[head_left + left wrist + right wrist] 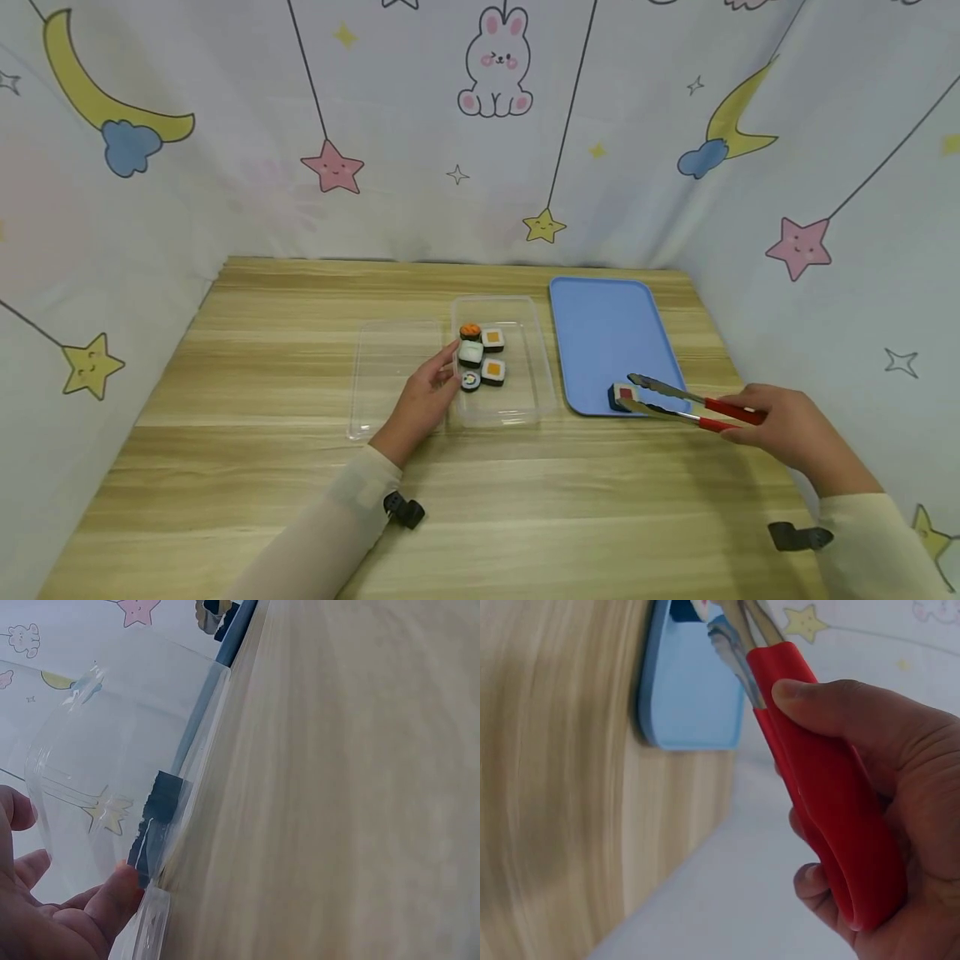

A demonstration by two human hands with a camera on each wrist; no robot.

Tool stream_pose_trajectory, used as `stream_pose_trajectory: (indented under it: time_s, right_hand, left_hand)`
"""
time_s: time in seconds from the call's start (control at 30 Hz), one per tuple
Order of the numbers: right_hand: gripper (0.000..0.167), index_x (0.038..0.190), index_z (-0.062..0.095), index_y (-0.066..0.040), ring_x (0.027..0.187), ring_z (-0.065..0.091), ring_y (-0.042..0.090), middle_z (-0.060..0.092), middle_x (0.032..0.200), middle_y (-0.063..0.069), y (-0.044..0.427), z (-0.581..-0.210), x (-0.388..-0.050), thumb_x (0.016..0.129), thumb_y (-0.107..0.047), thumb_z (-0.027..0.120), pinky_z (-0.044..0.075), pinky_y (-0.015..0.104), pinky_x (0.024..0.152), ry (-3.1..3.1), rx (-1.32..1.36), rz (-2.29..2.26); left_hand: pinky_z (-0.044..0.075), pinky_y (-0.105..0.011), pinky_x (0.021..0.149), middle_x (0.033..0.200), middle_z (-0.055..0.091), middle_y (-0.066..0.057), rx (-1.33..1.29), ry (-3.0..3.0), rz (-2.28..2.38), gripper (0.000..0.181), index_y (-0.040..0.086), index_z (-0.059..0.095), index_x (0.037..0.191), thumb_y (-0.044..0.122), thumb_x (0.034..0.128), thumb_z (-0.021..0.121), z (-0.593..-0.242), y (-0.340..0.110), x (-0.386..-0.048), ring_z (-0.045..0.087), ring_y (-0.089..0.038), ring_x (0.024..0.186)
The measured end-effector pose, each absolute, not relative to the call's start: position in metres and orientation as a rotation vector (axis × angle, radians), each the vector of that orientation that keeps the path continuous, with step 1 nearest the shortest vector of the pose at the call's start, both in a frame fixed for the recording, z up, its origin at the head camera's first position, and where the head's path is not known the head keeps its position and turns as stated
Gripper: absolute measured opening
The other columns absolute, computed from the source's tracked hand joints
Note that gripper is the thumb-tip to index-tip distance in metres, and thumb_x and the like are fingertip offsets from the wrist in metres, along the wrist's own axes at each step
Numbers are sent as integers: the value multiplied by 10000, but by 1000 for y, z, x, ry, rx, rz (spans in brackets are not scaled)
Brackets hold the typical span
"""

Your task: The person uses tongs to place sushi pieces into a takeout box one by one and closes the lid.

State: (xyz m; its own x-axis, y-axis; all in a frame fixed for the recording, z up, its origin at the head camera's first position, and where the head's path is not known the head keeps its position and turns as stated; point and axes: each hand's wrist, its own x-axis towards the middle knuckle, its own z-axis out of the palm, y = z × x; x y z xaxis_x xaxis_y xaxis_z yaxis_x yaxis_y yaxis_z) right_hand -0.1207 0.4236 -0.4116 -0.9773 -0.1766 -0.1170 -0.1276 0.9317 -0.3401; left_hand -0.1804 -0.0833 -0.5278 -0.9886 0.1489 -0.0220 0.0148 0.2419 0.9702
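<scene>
My left hand [424, 405] holds the left side of a clear container [525, 404], thumb and fingers at its wall [112, 742]. Several sushi pieces stand inside toward its left, among them an orange-topped one [470, 331] and two with yellow centres [492, 372]. My right hand [783, 427] grips red-handled tongs [723, 407]; in the right wrist view the thumb lies along the red handle [832, 780]. The tongs' tips are apart at a dark-wrapped sushi piece [619, 395] with a red centre, near the front edge of the blue tray [611, 333]. Whether they clamp it, I cannot tell.
A clear lid or shallow tray [390, 367] lies left of the container, partly behind my left hand. The blue tray stands right of the container on the wooden table [525, 517]. A patterned curtain [420, 200] rises behind and at both sides.
</scene>
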Motion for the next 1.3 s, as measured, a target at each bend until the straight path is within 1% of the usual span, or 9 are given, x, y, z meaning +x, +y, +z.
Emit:
stream_pose_trajectory:
  time_s: [0.13,0.43,0.6,0.67,0.77,0.87,0.97,1.1,1.3]
  right_hand:
    - [475,1193,781,-43,831,616,204,710,1066,134,423,-414,-120,776,-227,918,500,274,616,2945,-231,-520]
    - [473,1177,780,-22,825,614,223,714,1047,141,422,-412,-123,782,-243,917,499,293,621,2982,-248,-523]
    - [502,1206,766,-13,884,636,283,696,1149,231,416,-404,-130,815,-299,900,516,319,650,3022,-268,-561]
    - [502,1217,766,-25,909,635,287,695,1175,224,410,-401,-136,829,-318,892,522,311,655,3027,-278,-596]
    - [482,1228,769,-56,889,605,253,707,1133,154,395,-394,-148,841,-319,885,502,294,638,3016,-346,-654]
    - [430,1222,781,-103,859,575,208,714,1058,51,373,-389,-162,840,-268,889,490,281,627,2998,-483,-698]
    - [402,1196,797,-142,848,590,187,711,1008,-27,345,-389,-178,817,-223,905,506,279,640,2965,-637,-708]
    - [389,1167,809,-148,826,602,209,683,964,-84,305,-392,-196,800,-222,915,511,304,650,2880,-781,-654]
    - [362,1137,817,-162,812,621,184,653,905,-127,260,-396,-215,792,-213,915,529,322,685,2758,-901,-525]
  left_hand:
    - [439,-535,1109,1568,480,-119,155,2374,1868,578,244,445,1593,170,1040,594,-526,-84,-180,547,-332,1357]
    - [438,-540,1107,1556,485,-138,151,2371,1870,578,244,444,1594,166,1042,598,-526,-84,-180,545,-344,1358]
    - [435,-536,1112,1559,482,-133,155,2366,1870,579,256,445,1593,159,1043,597,-526,-84,-180,544,-341,1359]
    - [434,-536,1113,1559,483,-130,155,2367,1870,579,261,446,1592,162,1042,597,-526,-84,-179,544,-340,1360]
    - [430,-538,1117,1559,483,-129,157,2369,1871,578,249,445,1593,160,1043,597,-526,-85,-179,541,-343,1363]
    - [429,-540,1118,1561,482,-124,154,2375,1860,580,243,441,1596,154,1044,594,-526,-85,-179,538,-343,1366]
    - [429,-538,1119,1561,486,-105,139,2379,1849,580,262,444,1593,165,1043,598,-526,-85,-179,537,-335,1366]
    - [427,-536,1119,1570,482,-79,131,2371,1862,579,276,451,1589,172,1041,607,-525,-85,-178,537,-330,1366]
    - [438,-534,1106,1576,475,-91,147,2363,1884,586,234,448,1593,151,1035,607,-526,-84,-179,546,-331,1353]
